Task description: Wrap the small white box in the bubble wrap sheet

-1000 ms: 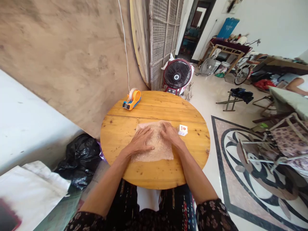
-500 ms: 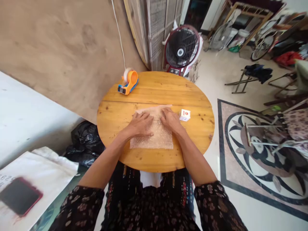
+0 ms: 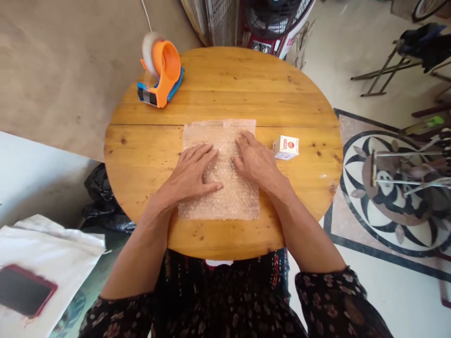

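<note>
- While both hands lie flat on it, the bubble wrap sheet (image 3: 218,136) rests in the middle of the round wooden bench (image 3: 229,80), with its near edge close to the front rim.
- The left hand (image 3: 190,173) is open, palm down on the left half of the sheet, with the fingers spread; it grips nothing.
- The right hand (image 3: 259,164) is also open and flat, on the right half. The two hands are apart, with a narrow strip of wrap between them.
- In my judgement, the work in hand is pressing the sheet flat. It goes well when the palms give even weight and stroke from the middle out to the edges, so the sheet neither slides on the smooth wood nor wrinkles.
- The far edge of the sheet looks smoother than the rest; I cannot tell if it is folded.
- A small white and red box (image 3: 286,147) lies just beside the right hand, apart from the sheet. An outward stroke on that side could knock it.
- An orange tape dispenser (image 3: 160,75) stands at the far left of the bench, well apart.
- Off the bench are a fan (image 3: 275,14), a black bag (image 3: 97,188) and a white cloth (image 3: 52,249) with a phone (image 3: 24,291) on it. None of these stands in the way.
</note>
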`<state>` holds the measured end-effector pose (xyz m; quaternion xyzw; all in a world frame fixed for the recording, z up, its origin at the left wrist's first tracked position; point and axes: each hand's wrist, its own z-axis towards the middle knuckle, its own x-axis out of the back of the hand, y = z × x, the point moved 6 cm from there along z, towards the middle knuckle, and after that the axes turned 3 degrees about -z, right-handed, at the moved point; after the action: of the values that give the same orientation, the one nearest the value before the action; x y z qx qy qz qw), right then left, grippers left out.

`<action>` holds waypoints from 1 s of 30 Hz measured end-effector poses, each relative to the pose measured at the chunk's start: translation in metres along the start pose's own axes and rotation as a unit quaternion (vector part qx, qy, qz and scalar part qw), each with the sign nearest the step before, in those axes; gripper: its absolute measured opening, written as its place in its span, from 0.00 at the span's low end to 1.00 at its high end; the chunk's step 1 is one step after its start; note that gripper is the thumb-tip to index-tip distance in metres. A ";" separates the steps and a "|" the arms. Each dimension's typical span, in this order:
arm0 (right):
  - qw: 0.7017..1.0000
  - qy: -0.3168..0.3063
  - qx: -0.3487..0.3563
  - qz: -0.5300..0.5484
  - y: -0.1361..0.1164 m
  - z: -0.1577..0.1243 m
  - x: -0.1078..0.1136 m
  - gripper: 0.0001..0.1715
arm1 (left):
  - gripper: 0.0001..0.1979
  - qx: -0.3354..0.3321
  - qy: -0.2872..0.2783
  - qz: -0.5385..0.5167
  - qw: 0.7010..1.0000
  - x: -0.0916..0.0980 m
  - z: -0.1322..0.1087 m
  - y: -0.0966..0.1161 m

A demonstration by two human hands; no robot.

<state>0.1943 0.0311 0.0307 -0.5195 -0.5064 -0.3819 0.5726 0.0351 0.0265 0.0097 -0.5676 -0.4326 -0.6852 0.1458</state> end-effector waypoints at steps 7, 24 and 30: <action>1.000 0.004 -0.008 -0.010 -0.002 0.003 0.001 0.27 | 0.43 0.002 0.021 -0.009 1.000 -0.004 0.000 0.002; 1.000 0.017 -0.008 0.004 0.007 -0.008 0.003 0.25 | 0.56 0.030 -0.008 -0.006 1.000 0.002 0.000 -0.006; 1.000 -0.010 0.027 -0.001 0.008 -0.011 0.006 0.32 | 0.56 0.042 -0.038 0.001 0.998 0.000 0.001 -0.006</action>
<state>0.2052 0.0221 0.0356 -0.5071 -0.5233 -0.3634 0.5806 0.0309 0.0308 0.0071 -0.5867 -0.4655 -0.6446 0.1533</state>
